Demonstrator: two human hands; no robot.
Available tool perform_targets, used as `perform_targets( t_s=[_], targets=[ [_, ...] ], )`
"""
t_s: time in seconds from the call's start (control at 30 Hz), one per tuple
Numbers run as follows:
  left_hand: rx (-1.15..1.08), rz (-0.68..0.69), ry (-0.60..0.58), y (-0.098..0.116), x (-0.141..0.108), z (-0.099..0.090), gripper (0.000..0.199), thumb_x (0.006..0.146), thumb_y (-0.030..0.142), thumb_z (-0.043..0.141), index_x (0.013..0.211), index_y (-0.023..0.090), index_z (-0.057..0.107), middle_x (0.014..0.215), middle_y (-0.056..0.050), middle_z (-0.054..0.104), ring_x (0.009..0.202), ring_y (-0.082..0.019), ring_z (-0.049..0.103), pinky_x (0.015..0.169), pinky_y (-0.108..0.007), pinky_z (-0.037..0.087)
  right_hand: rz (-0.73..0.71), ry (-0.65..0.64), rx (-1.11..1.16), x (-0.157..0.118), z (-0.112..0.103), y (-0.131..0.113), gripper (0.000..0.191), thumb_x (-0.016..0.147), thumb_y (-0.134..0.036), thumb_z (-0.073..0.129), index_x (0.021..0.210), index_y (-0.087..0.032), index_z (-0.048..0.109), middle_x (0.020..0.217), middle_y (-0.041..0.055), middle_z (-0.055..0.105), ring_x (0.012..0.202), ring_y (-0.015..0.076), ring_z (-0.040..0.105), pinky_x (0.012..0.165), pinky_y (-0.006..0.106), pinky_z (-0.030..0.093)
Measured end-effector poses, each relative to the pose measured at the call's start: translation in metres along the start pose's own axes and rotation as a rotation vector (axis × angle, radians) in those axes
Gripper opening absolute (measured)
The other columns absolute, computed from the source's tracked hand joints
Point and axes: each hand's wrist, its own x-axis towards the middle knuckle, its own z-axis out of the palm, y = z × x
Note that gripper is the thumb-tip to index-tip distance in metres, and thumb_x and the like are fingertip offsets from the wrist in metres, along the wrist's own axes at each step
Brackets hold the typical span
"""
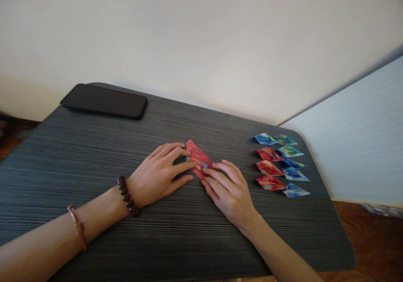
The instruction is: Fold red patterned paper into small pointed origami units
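A red piece of folded paper [197, 161] with pink, teal and white patterning lies flat and diagonal on the dark table in front of me. From the left, my left hand [160, 169] reaches across it, fingers stretched and apart, with fingertips resting on its left edge and middle. My right hand [231, 193] has its fingers bent together at the paper's lower right end and grips it there. The fingertips cover part of that end. On my left wrist are a dark bead bracelet [126, 196] and a copper-coloured bangle [77, 225].
On the right of the table [176, 240] stand several folded paper pieces in two rows, red ones [269, 168] on the left and blue or green ones [294, 173] on the right. A black phone-like slab [105, 100] lies at the back left. A wall [189, 43] borders the far edge.
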Motion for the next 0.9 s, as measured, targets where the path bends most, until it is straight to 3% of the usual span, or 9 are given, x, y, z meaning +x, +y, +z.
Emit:
perform_targets(
  t_s=[0.1,0.2,0.37,0.6,0.9],
  targets=[
    [-0.027,0.029,0.033,0.001,0.0,0.003,0.025,0.087,0.032,0.051,0.109,0.024,0.061,0.118,-0.006,0.055,0.122,-0.025,0.042,0.099,-0.042,0.04,0.014,0.001,0.002,0.003,0.001,-0.001,0.011,0.082,-0.013,0.058,0.088,-0.018,0.066,0.095,0.0014,0.07,0.098,0.019,0.058,0.1,0.043,0.04],
    [-0.06,0.066,0.045,0.003,0.001,0.005,0.023,0.089,0.027,0.049,0.107,0.019,0.06,0.12,-0.006,0.056,0.114,-0.019,0.05,0.101,-0.036,0.041,0.077,-0.057,0.06,0.005,0.001,-0.001,0.013,0.085,-0.013,0.053,0.089,-0.017,0.065,0.094,0.0045,0.069,0.097,0.0187,0.058,0.097,0.04,0.044],
    [-0.01,0.107,0.023,0.007,0.005,0.002,0.02,0.09,0.026,0.047,0.104,0.02,0.061,0.109,-0.005,0.062,0.103,-0.019,0.056,0.093,-0.038,0.046,0.13,-0.152,0.229,0.005,-0.001,0.007,0.014,0.088,-0.021,0.051,0.093,-0.019,0.063,0.103,0.0066,0.065,0.099,0.0188,0.057,0.088,0.037,0.05],
    [0.074,0.154,0.008,0.01,0.005,-0.001,0.021,0.09,0.018,0.046,0.103,0.019,0.062,0.105,-0.007,0.063,0.102,-0.022,0.057,0.09,-0.04,0.048,0.083,-0.145,0.318,0.001,-0.003,0.017,0.024,0.082,-0.032,0.061,0.103,-0.019,0.063,0.108,0.0061,0.064,0.105,0.0201,0.054,0.091,0.038,0.049],
    [0.052,0.162,0.052,0.011,0.003,0.003,0.02,0.088,0.015,0.049,0.103,0.015,0.061,0.11,-0.008,0.062,0.108,-0.022,0.054,0.097,-0.04,0.044,0.125,-0.104,0.251,0.002,-0.001,0.011,0.015,0.088,-0.022,0.053,0.098,-0.023,0.064,0.095,0.0014,0.068,0.097,0.0184,0.054,0.09,0.039,0.043]
  ],
)
